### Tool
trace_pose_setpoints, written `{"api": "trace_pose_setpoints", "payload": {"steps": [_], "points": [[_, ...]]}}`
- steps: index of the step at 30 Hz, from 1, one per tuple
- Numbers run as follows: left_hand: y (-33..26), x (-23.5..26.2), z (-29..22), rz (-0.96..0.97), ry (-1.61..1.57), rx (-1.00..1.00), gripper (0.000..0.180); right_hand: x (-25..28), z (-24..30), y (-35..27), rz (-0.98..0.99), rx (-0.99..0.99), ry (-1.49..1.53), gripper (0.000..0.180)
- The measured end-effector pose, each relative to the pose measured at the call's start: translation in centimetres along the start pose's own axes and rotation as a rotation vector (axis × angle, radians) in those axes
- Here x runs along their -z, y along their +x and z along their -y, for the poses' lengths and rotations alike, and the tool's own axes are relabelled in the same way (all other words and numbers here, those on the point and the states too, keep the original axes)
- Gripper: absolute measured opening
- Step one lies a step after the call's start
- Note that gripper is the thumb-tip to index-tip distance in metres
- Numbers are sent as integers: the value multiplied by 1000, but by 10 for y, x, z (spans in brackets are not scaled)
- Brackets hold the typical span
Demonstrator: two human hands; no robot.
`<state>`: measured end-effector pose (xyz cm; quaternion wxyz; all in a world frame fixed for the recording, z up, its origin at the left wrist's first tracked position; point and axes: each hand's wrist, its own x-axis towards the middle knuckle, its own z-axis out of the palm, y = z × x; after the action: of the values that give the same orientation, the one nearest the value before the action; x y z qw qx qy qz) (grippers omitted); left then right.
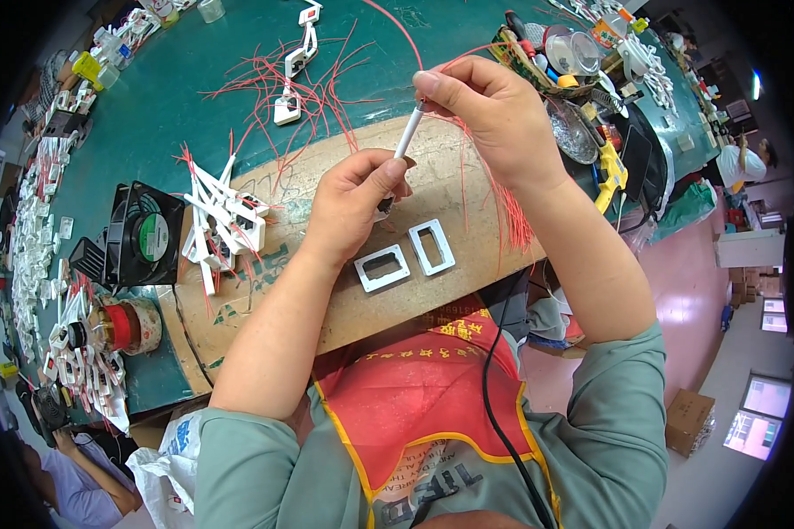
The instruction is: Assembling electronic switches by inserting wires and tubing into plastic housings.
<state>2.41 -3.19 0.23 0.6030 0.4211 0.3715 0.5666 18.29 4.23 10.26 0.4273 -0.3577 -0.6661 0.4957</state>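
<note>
Both hands met above a worn brown board [344, 300] laid on the green table [194, 62]. The right hand [494, 115] pinched the upper end of a slim white tube [408, 137] between thumb and forefinger, and a bundle of red wires [507, 207] hung down from under its palm. The left hand [357, 198] was closed around the tube's lower end, where a small dark part was mostly covered by the fingers and could not be made out. Just below the hands, two white rectangular frames [406, 256] lay flat on the board, side by side. To the left stood a black fan [146, 234], with a heap of white frames with red leads [225, 220] beside it and a roll of tape [132, 326] nearer the table's edge. More loose red wires [318, 88] spread across the table beyond the board. A cluttered tray of tools [573, 62] sat behind the right wrist, its contents too crowded to sort. A black cord [494, 397] ran down over a red apron [415, 388].
</note>
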Motion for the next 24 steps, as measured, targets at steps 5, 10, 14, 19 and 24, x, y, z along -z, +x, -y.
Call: {"api": "trace_pose_setpoints", "payload": {"steps": [5, 10, 14, 19, 24], "points": [[1, 1, 2, 3, -1, 0, 25, 5, -1, 1, 92, -41, -156, 27], [2, 1, 2, 26, -12, 1, 25, 10, 13, 11, 171, -204, -62, 27], [1, 1, 2, 30, -3, -5, 26, 21, 21, 23, 350, -301, 233, 26], [1, 0, 0, 30, -32, -1, 26, 25, 24, 23, 246, -276, 132, 29], [-1, 2, 1, 29, 7, 12, 26, 24, 26, 28, 428, -297, -18, 35]]}}
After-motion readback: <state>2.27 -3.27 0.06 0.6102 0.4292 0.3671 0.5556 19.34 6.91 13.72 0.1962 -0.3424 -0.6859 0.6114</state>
